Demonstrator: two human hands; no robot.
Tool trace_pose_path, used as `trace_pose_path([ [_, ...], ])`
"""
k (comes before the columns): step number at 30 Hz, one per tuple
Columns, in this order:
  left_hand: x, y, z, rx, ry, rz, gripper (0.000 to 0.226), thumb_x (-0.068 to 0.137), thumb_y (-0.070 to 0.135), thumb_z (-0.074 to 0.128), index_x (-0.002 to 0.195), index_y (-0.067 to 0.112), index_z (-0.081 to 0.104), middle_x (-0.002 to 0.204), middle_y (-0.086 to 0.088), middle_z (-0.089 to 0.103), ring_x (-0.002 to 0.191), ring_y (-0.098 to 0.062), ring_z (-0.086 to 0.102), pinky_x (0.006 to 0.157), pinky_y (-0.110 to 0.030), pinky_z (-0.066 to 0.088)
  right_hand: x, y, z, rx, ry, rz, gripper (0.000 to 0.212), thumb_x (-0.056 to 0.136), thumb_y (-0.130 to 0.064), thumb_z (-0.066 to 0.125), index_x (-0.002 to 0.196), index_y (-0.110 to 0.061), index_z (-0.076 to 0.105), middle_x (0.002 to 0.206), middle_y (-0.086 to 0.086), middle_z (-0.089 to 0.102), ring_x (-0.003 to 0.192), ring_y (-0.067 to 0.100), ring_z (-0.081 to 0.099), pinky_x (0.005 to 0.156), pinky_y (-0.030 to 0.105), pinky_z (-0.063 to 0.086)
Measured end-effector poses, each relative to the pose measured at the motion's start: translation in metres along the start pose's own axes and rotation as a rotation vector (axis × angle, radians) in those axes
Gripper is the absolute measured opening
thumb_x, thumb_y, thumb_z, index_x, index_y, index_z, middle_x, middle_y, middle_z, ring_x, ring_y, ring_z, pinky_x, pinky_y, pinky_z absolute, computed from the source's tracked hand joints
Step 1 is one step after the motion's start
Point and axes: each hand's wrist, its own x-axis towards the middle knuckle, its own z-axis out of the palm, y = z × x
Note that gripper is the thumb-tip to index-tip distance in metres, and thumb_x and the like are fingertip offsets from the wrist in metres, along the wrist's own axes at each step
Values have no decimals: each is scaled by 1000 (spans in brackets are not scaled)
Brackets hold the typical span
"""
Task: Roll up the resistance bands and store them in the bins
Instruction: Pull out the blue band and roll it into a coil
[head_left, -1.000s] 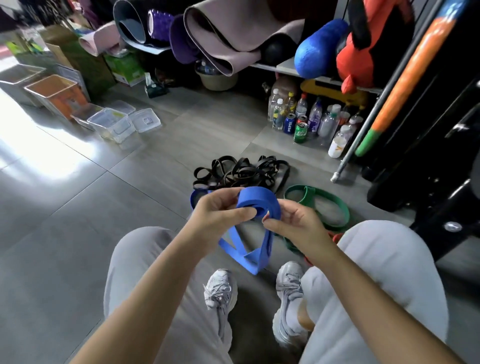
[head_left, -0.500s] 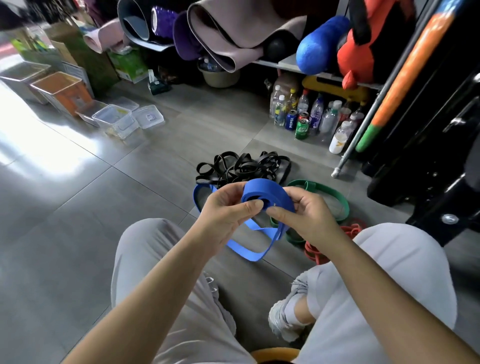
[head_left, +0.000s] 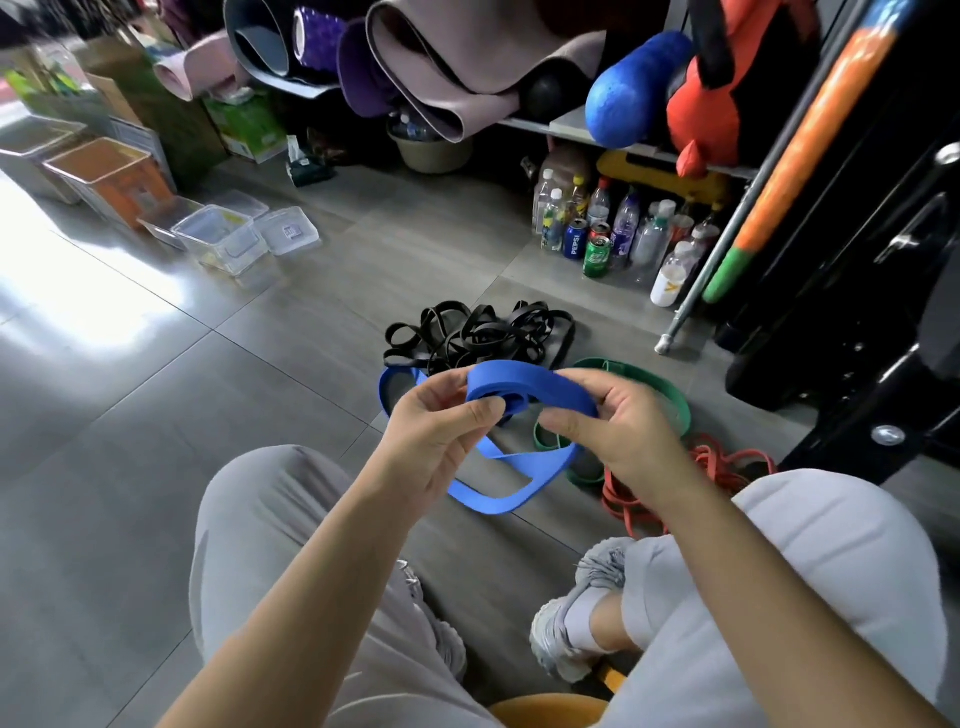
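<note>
Low over the grey floor (head_left: 156, 441), between both hands: blue band (head_left: 524, 382), partly wound into a flat coil and pinched from both sides. On the coil's left edge, left hand (head_left: 441, 431), fingers curled, thumb near the centre. On the right edge, right hand (head_left: 623, 426), fingers curled over the outer turn. Hanging below the coil, the band's unwound tail in a loose loop. On the floor just beyond the hands, a tangled pile of black bands (head_left: 478, 332); to its right a green band (head_left: 660, 395); closer in, an orange-red band (head_left: 727, 460). Farther left, well apart from the bands, clear bins (head_left: 223, 236) beside an orange bin (head_left: 111, 176). Under the shelf (head_left: 530, 124), bottles and cans (head_left: 613, 228).
</note>
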Motion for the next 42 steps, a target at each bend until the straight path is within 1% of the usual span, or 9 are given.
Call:
trace_pose_path([
  [4, -4, -19, 11, -98, 6, -65, 26, 71, -3, 60, 96, 1, 65, 78, -6, 71, 73, -13, 68, 68, -18, 53, -8, 23, 21, 120, 60, 64, 22, 69, -20, 72, 91, -15, 69, 83, 11, 63, 76, 17, 55, 70, 27, 46],
  [12, -1, -2, -5, 288, -57, -144, 41, 65, 0, 69, 105, 3, 59, 95, -13, 66, 86, -23, 63, 85, -36, 51, -1, 30, 7, -57, -55, 50, 19, 68, -22, 75, 86, -25, 70, 76, 3, 58, 70, 12, 49, 65, 26, 42],
  [16, 0, 2, -4, 236, -81, -168, 38, 69, -1, 70, 105, 3, 59, 91, -7, 68, 82, -18, 66, 77, -27, 54, 1, 26, 7, -1, -49, 52, 23, 68, -17, 73, 90, -21, 68, 77, -2, 63, 72, 10, 54, 67, 23, 46],
  [22, 1, 7, 3, 1331, -188, 186, 53, 72, 24, 79, 120, 24, 55, 104, 7, 53, 86, -6, 50, 72, -9, 38, 1, 30, 0, -387, -166, 84, 24, 69, -9, 76, 87, -23, 69, 77, 5, 65, 66, 8, 54, 63, 28, 45],
  [25, 0, 15, 12, 1535, -257, 228, 43, 75, 30, 75, 114, 20, 62, 95, 11, 51, 85, -5, 44, 68, -11, 34, 2, 27, 0, -531, -205, 71, 20, 70, -17, 78, 83, -26, 67, 73, -4, 62, 64, 6, 52, 62, 28, 43],
  [29, 2, 21, 9, 1457, -203, 211, 35, 72, 23, 78, 104, 17, 65, 87, 9, 56, 84, -5, 51, 68, -11, 38, 0, 15, -4, -429, -189, 108, 36, 67, -18, 79, 98, -30, 64, 84, -10, 66, 76, 10, 61, 71, 29, 50],
  [34, -7, 18, 8, 958, -50, 121, 31, 72, 3, 76, 89, 25, 62, 79, 13, 66, 69, 8, 59, 60, -6, 41, -1, 9, -8, -250, -190, 79, 36, 68, -11, 81, 97, -26, 66, 95, 3, 73, 90, 24, 69, 85, 43, 55],
  [39, -7, -7, 6, 343, 41, 58, 30, 74, 9, 68, 104, 7, 64, 90, -8, 70, 85, -20, 67, 81, -34, 56, -13, 29, 14, 72, -78, 64, 42, 76, 7, 68, 105, -23, 63, 91, -11, 73, 89, 7, 65, 85, 27, 54],
  [42, -11, -24, 6, 81, 25, -3, 22, 81, 5, 62, 103, 3, 62, 86, -7, 71, 81, -18, 68, 74, -29, 56, -15, 37, 21, 176, 6, 62, 28, 81, 5, 63, 103, -13, 64, 88, -8, 73, 86, 8, 67, 77, 20, 52],
])
